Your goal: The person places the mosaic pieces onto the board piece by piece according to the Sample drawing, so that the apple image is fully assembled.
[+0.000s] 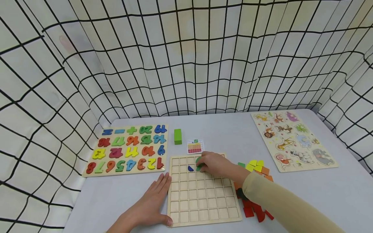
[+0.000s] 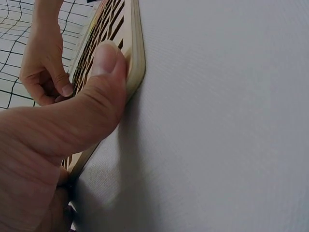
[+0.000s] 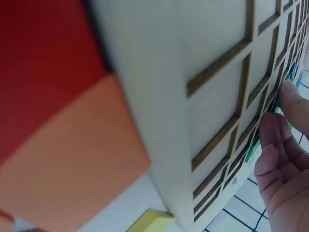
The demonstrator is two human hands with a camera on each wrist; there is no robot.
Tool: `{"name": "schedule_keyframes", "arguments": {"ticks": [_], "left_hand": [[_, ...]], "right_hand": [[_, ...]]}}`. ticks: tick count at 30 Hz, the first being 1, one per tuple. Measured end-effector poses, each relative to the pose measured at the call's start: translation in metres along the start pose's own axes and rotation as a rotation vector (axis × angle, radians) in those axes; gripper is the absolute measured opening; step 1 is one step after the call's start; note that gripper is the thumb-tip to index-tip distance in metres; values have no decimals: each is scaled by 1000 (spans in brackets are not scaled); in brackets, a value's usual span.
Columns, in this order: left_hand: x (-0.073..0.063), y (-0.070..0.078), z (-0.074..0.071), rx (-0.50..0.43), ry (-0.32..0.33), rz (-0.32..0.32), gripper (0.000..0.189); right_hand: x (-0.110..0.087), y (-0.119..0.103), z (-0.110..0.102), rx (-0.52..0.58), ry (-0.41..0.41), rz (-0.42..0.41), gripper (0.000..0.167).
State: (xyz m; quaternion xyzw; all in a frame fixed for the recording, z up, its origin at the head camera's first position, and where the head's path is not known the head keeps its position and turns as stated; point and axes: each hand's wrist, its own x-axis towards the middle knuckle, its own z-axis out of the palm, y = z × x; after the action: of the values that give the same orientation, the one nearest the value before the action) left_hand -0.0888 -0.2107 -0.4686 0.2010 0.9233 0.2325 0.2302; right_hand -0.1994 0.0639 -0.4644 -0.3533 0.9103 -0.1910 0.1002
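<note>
A wooden grid board (image 1: 201, 223) with square compartments lies in front of me. My left hand (image 1: 151, 202) rests flat along its left side, fingers straight and thumb at the near left corner; the left wrist view shows the thumb (image 2: 106, 63) on the board's rim. Over the far rows, my right hand (image 1: 214, 164) pinches a green piece (image 1: 198, 168), partly hidden by its fingers. Just left of these fingertips a dark blue half-round piece (image 1: 190, 168) lies on the grid. In the right wrist view, green shows beside the thumb and curled fingers (image 3: 269, 128).
Loose red pieces (image 1: 249, 212), orange pieces (image 1: 265, 171) and yellow pieces (image 1: 253, 162) lie right of the board. A pattern card (image 1: 195, 146) and green block (image 1: 177, 136) are behind it. A number puzzle (image 1: 125, 150) lies left, an animal puzzle (image 1: 291, 139) right. Black netting surrounds the table.
</note>
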Motion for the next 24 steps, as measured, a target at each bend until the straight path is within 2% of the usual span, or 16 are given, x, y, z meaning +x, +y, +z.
{"name": "schedule_keyframes", "arguments": {"ticks": [4, 6, 9, 11, 15, 19, 24], "left_hand": [[1, -1, 1, 1, -1, 2, 136], [1, -1, 1, 3, -1, 3, 136], [1, -1, 1, 4, 0, 3, 136], [1, -2, 1, 6, 0, -1, 136], [0, -3, 2, 9, -3, -10, 137], [0, -3, 2, 2, -3, -11, 136], [1, -3, 3, -6, 0, -6, 136]], "right_hand": [[0, -3, 0, 15, 19, 13, 11], [0, -3, -2, 56, 27, 19, 12], [-2, 0, -7, 129, 70, 42, 7], [-5, 4, -11, 163, 117, 62, 10], [-11, 12, -15, 228, 179, 178, 12], [-16, 14, -12, 340, 170, 329, 4], [-19, 12, -2, 423, 174, 415, 5]]}}
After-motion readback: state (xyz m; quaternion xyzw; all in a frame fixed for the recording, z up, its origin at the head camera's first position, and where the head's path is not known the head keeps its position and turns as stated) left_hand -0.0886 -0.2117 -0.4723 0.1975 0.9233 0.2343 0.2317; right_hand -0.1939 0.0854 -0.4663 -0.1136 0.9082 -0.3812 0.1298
